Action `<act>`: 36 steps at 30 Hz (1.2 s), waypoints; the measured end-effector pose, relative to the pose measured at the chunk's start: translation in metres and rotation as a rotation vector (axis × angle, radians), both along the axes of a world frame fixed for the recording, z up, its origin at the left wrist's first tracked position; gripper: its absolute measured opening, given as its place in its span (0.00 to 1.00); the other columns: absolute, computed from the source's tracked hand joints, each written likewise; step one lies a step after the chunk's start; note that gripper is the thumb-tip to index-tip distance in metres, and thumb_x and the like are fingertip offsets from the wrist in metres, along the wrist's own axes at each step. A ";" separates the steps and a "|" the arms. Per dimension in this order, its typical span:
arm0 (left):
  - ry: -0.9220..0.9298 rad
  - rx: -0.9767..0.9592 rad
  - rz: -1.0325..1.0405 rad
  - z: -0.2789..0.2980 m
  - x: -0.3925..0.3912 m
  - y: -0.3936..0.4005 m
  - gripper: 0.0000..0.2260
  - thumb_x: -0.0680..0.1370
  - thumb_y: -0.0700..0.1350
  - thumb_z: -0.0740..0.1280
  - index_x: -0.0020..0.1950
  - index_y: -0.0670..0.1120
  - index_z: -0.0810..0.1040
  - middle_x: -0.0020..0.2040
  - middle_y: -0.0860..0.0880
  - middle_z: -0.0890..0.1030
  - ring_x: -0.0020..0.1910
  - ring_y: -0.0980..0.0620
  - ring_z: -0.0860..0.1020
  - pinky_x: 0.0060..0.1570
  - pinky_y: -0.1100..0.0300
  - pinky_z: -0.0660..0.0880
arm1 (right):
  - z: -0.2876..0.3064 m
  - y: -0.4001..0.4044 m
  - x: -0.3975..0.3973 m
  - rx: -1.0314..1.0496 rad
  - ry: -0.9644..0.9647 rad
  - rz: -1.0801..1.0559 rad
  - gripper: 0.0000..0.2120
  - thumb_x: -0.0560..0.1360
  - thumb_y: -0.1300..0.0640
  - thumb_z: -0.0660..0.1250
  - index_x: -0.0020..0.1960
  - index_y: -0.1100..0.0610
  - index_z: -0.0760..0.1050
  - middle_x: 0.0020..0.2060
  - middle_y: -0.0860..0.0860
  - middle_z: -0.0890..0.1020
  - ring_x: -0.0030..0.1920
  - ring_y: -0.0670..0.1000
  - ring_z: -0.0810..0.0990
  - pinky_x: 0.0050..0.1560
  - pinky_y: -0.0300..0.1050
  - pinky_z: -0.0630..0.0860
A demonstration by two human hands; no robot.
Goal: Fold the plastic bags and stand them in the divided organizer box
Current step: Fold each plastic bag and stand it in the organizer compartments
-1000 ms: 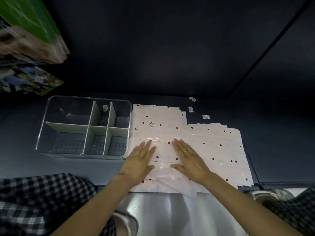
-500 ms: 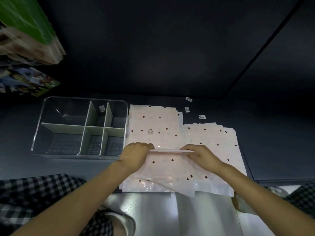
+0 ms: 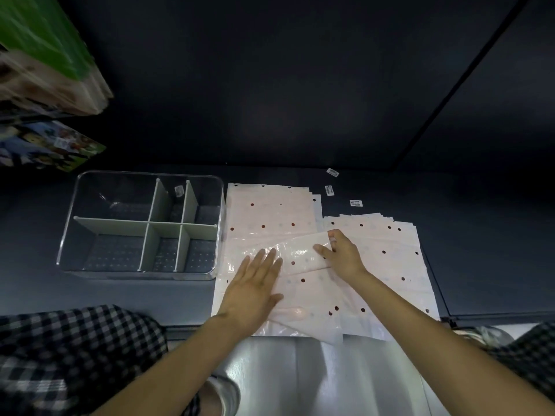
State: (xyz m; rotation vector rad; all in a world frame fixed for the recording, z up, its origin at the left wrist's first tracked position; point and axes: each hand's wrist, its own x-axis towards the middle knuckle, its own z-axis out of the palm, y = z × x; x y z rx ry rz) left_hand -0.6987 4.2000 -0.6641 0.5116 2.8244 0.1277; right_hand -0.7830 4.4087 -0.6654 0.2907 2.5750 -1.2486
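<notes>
One pale pink, dotted plastic bag [image 3: 303, 265] lay at frame centre, long axis left-right, pinned by the flat, open left hand [image 3: 255, 283] while the right hand [image 3: 342, 253] pinched its upper-right corner, the clear divided organizer box [image 3: 144, 223] lying left, nearer the left hand.

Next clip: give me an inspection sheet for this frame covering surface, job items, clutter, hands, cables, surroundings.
Surface: dark tabletop, pale floor below its near edge.
Job's things: clear organizer box with grey dividers, no bags inside; two spotted bag stacks beside it; top bag partly folded.
Clutter: three small labels behind the bags.
Hands: left hand flat on the bag; right hand pinches its folded edge.
Cables: nothing seen.
Surroundings: colourful packages at upper left; checked clothing.
</notes>
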 end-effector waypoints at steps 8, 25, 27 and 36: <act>-0.105 -0.061 0.002 -0.020 0.004 0.002 0.29 0.79 0.65 0.43 0.73 0.60 0.32 0.73 0.43 0.27 0.72 0.40 0.28 0.71 0.43 0.30 | 0.006 -0.026 0.032 0.278 0.360 0.275 0.24 0.79 0.56 0.62 0.73 0.56 0.61 0.70 0.53 0.67 0.69 0.53 0.65 0.69 0.42 0.61; -0.132 -0.025 0.030 -0.026 0.001 -0.002 0.28 0.76 0.68 0.43 0.73 0.66 0.37 0.73 0.39 0.28 0.71 0.36 0.26 0.72 0.42 0.33 | -0.011 0.026 0.028 0.365 0.189 0.577 0.31 0.77 0.52 0.65 0.76 0.53 0.55 0.75 0.48 0.58 0.75 0.47 0.56 0.70 0.32 0.50; -0.157 -0.012 0.036 -0.025 -0.001 -0.002 0.27 0.77 0.68 0.44 0.74 0.67 0.40 0.74 0.40 0.28 0.71 0.37 0.27 0.72 0.42 0.32 | -0.015 0.033 0.028 0.540 0.314 0.680 0.26 0.79 0.53 0.62 0.75 0.53 0.59 0.74 0.49 0.61 0.74 0.48 0.57 0.71 0.35 0.49; -0.113 0.065 0.137 -0.014 -0.004 0.000 0.24 0.78 0.67 0.50 0.73 0.64 0.58 0.77 0.46 0.36 0.75 0.41 0.33 0.71 0.41 0.31 | 0.019 0.031 0.024 0.644 0.832 0.817 0.13 0.57 0.62 0.81 0.39 0.55 0.83 0.43 0.48 0.85 0.47 0.52 0.84 0.50 0.45 0.79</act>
